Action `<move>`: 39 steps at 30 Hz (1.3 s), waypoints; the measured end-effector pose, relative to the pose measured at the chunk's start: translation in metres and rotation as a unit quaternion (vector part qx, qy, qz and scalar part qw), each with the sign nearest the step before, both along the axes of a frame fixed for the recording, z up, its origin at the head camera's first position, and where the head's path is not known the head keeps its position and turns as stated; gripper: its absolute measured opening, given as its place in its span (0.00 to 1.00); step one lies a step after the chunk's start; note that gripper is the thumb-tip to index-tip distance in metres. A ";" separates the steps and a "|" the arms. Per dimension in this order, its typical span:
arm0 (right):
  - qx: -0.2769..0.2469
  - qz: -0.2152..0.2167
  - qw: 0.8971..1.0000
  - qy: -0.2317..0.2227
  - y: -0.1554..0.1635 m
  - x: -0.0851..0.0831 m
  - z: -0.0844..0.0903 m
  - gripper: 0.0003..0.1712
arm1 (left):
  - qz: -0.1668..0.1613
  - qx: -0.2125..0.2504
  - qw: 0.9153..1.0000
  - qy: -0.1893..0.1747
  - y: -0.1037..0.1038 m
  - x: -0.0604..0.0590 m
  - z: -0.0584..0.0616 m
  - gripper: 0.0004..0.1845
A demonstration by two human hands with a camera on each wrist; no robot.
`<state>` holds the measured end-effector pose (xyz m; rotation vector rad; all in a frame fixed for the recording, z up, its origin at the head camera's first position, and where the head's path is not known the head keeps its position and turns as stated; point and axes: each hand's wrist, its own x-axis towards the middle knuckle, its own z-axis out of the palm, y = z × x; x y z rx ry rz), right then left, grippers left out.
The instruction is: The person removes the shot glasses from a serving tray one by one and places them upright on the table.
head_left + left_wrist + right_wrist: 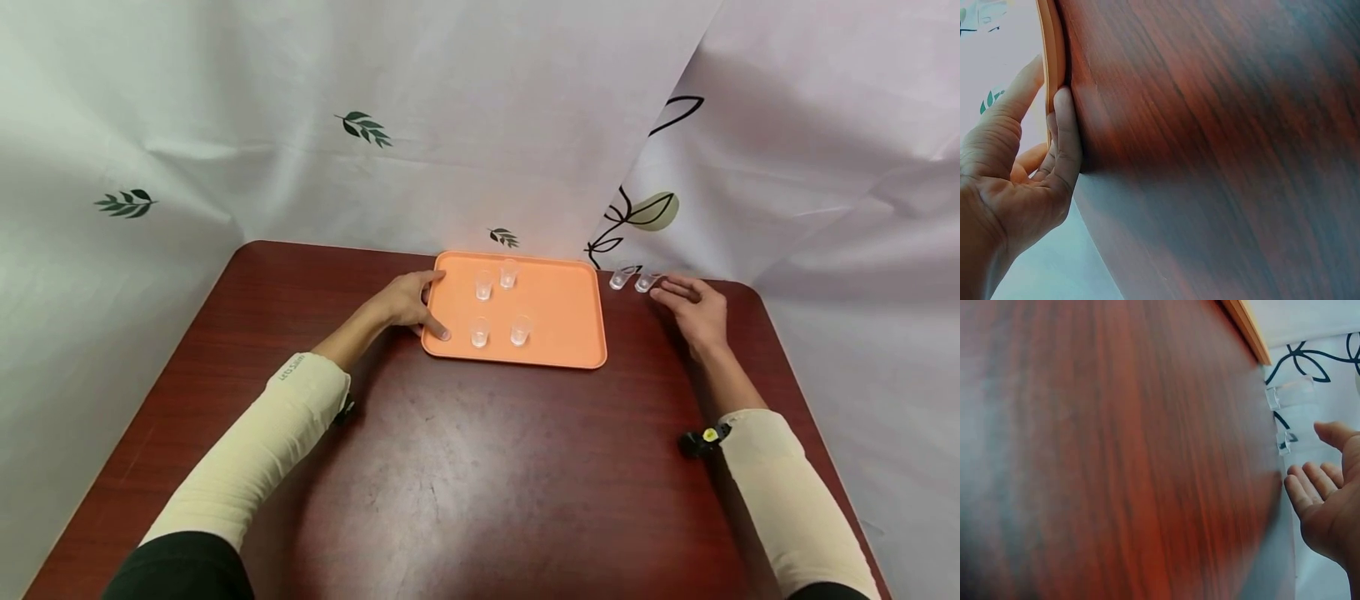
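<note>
My left hand [411, 300] grips the left rim of an orange tray [566, 312]; the left wrist view shows the thumb above the rim and fingers along its side and underneath. Several small clear plastic cups stand on the tray, among them a back cup [508, 274] and a front cup [521, 331]. Right of the tray, two more clear cups stand on the table: one nearer the tray [621, 277] and one nearer my right hand [646, 282]. Loosely bent fingers of that right hand [699, 315] are beside the nearer cup, holding nothing in the right wrist view [1329, 494].
The dark red wooden table [480, 467] extends in front of the tray. White sheeting with leaf prints [420, 183] hangs right behind the table's back edge, close to the tray and cups, and along both sides.
</note>
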<state>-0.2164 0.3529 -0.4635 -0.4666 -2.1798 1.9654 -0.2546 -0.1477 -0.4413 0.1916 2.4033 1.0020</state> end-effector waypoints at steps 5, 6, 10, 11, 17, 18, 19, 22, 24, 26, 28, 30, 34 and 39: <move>0.022 0.010 1.000 -0.003 0.000 0.006 -0.001 0.34 | -0.001 0.001 1.000 0.003 0.000 -0.001 0.001 0.70; 0.029 0.013 0.999 -0.003 -0.001 0.008 -0.001 0.34 | -0.003 0.000 1.000 0.003 0.000 -0.001 0.001 0.70; 0.052 0.028 0.998 -0.003 -0.005 0.014 -0.002 0.34 | -0.008 -0.005 1.000 0.008 0.000 -0.002 0.001 0.69; 0.057 0.033 0.998 -0.003 -0.006 0.016 -0.002 0.34 | -0.009 -0.006 1.000 0.007 0.000 -0.002 0.001 0.69; 0.079 0.054 0.995 0.005 -0.017 0.024 -0.001 0.33 | -0.003 0.002 1.000 -0.002 0.000 -0.001 0.001 0.70; 0.078 0.057 0.995 0.008 -0.019 0.025 0.000 0.33 | -0.003 0.003 1.000 -0.002 0.000 -0.001 0.002 0.70; 0.074 0.060 0.995 0.011 -0.021 0.026 0.000 0.32 | -0.003 0.004 1.000 -0.002 0.000 -0.001 0.002 0.70; 0.050 0.074 0.996 0.023 -0.029 0.028 0.002 0.30 | -0.004 0.003 1.000 -0.001 0.000 -0.001 0.001 0.70; 0.037 0.085 0.995 0.029 -0.035 0.030 0.003 0.30 | -0.004 0.003 1.000 0.000 0.000 -0.001 0.001 0.69; 0.033 0.095 0.994 0.035 -0.042 0.031 0.004 0.31 | -0.003 0.004 1.000 -0.001 0.000 -0.001 0.000 0.70; 0.029 0.105 0.993 0.041 -0.049 0.032 0.005 0.32 | -0.002 0.005 1.000 -0.002 -0.001 -0.001 0.000 0.70; 0.024 0.119 0.991 0.048 -0.056 0.033 0.006 0.33 | -0.001 0.005 1.000 -0.003 -0.001 -0.001 -0.001 0.70; 0.015 0.138 0.988 0.061 -0.070 0.035 0.009 0.32 | -0.003 0.000 1.000 0.000 -0.001 -0.001 -0.001 0.71; -0.007 0.156 0.985 0.066 -0.084 0.036 0.008 0.32 | -0.005 -0.002 1.000 -0.001 -0.001 -0.001 -0.002 0.70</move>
